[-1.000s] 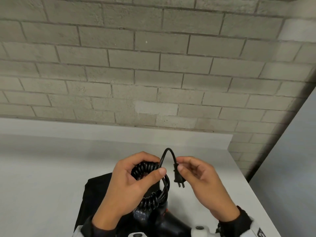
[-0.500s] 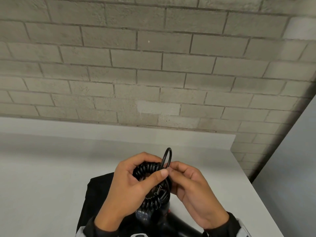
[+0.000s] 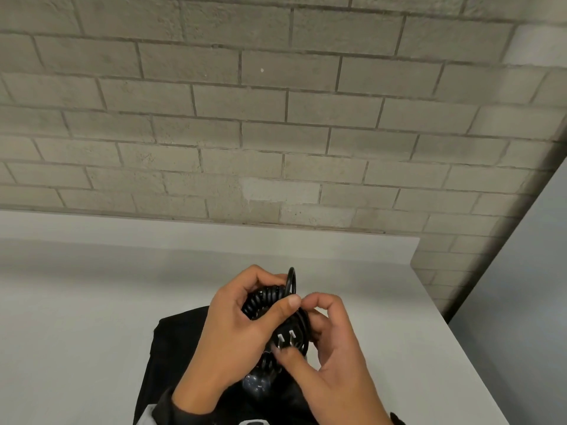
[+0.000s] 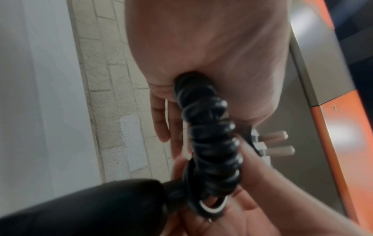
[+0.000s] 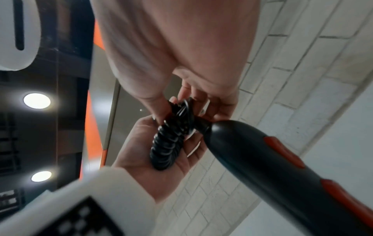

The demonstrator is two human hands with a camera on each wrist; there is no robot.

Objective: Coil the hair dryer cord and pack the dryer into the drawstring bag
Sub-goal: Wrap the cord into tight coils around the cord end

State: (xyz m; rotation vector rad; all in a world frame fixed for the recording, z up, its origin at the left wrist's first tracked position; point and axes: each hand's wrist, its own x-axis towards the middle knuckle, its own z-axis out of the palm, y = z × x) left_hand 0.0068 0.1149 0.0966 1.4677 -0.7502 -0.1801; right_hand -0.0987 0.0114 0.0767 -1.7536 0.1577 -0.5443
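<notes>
My left hand point(image 3: 233, 326) grips the black coiled cord point(image 3: 264, 302) as a bundle, thumb laid across its front. The same coiled cord point(image 4: 214, 143) fills the left wrist view. My right hand point(image 3: 334, 348) pinches the plug point(image 3: 287, 337) against the bundle, with the plug's two metal prongs facing up. A straight loop of cord stands above the bundle. The black hair dryer point(image 5: 272, 159), with orange-red buttons, hangs below the hands; the dryer point(image 3: 254, 384) is mostly hidden by them. The black drawstring bag point(image 3: 171, 348) lies flat on the table under my hands.
The white table point(image 3: 76, 302) runs left and back to a grey brick wall point(image 3: 276, 133). Its right edge falls away close to my right hand, with a grey panel point(image 3: 527, 302) beyond it.
My right hand brought the plug from out at the right in against the bundle. The plug now points prongs up. The cord loop above has narrowed. My left hand kept its grip.
</notes>
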